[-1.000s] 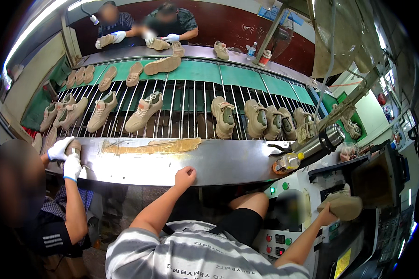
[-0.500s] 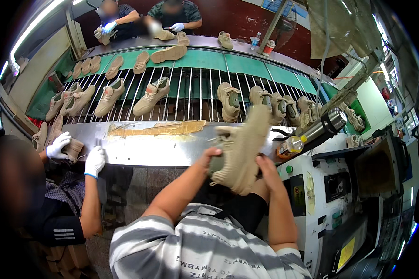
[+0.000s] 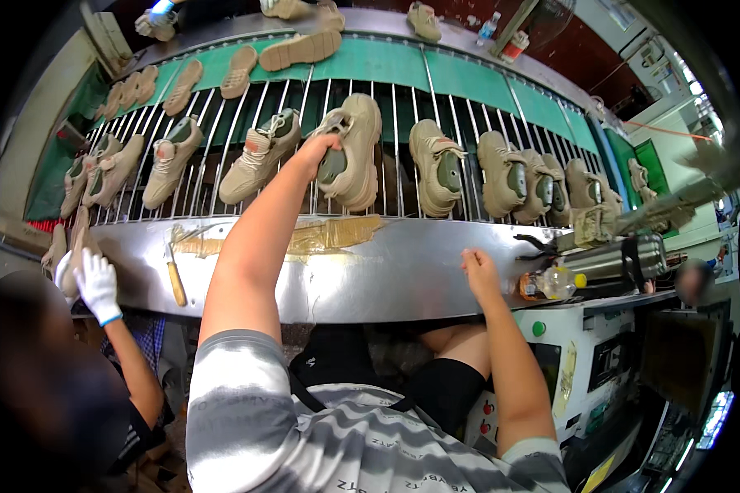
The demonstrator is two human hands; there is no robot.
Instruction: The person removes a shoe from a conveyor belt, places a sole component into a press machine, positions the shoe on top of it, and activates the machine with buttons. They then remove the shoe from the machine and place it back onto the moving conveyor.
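My left hand (image 3: pixel 322 153) reaches forward over the metal rods and grips a beige sneaker (image 3: pixel 360 152) by its ankle opening. The sneaker's toe points away from me, and its green lining shows beside my fingers. It is on or just above the rods; contact beneath it is hidden. My right hand (image 3: pixel 479 273) hovers over the steel bench edge (image 3: pixel 419 279), fingers curled in, with nothing visible in them. To the right of the held sneaker, another beige sneaker (image 3: pixel 437 168) rests on the rods.
Several sneakers (image 3: pixel 259 156) line the rod rack, with loose soles (image 3: pixel 238 72) on a green belt (image 3: pixel 378 62) behind. A wooden-handled tool (image 3: pixel 175 279) lies on the bench. At right are a drink bottle (image 3: pixel 555 283) and steel flask (image 3: pixel 617 261). A co-worker's gloved hand (image 3: pixel 97 287) is at left.
The sneaker has gone from in front of me, between both hands, out to the rack in my left hand. My right hand has let go of it. The co-worker's tool now lies on the bench.
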